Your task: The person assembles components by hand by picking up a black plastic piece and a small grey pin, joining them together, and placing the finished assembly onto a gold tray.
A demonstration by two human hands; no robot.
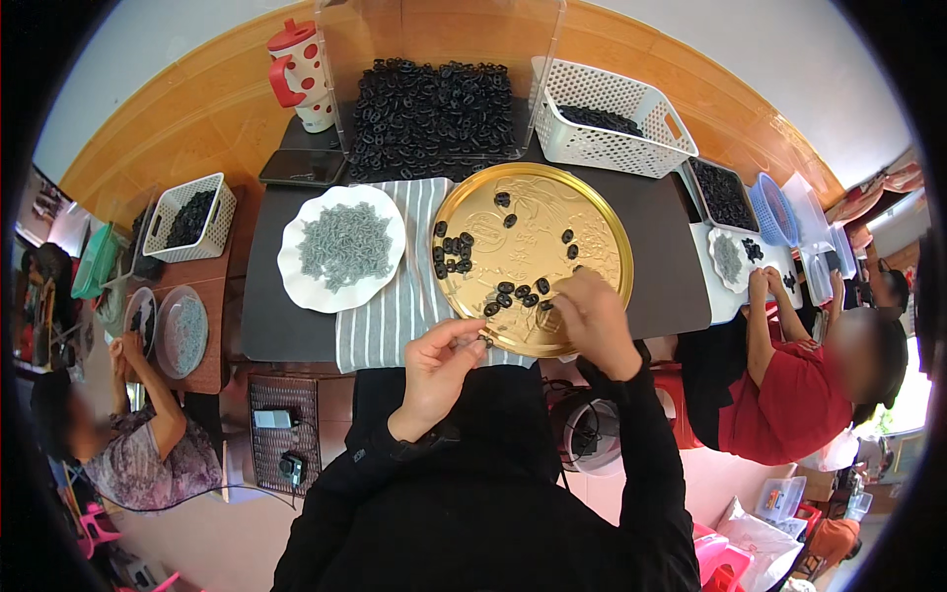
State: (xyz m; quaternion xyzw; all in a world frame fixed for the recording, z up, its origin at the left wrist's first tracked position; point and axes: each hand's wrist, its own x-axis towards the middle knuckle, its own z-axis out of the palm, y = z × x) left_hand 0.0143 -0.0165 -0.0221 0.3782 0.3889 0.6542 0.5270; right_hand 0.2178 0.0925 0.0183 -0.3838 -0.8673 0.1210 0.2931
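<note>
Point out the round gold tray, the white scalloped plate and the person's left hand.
Round gold tray (531, 255): head view, on a bare patch of its embossed floor.
White scalloped plate (289, 257): head view, on its left rim.
Left hand (435, 371): head view, on its middle.

White wall, wood panelling, pinkish floor, apparently a bright window

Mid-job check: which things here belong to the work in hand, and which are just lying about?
Likely part of the work:
Small dark piece in the left hand
Gold tray under the right hand
Black oval pieces on the tray
Grey pieces on the white scalloped plate
Black heap behind the tray

Probably just lying about:
Red-dotted tumbler
Flat dark slab near it
</note>
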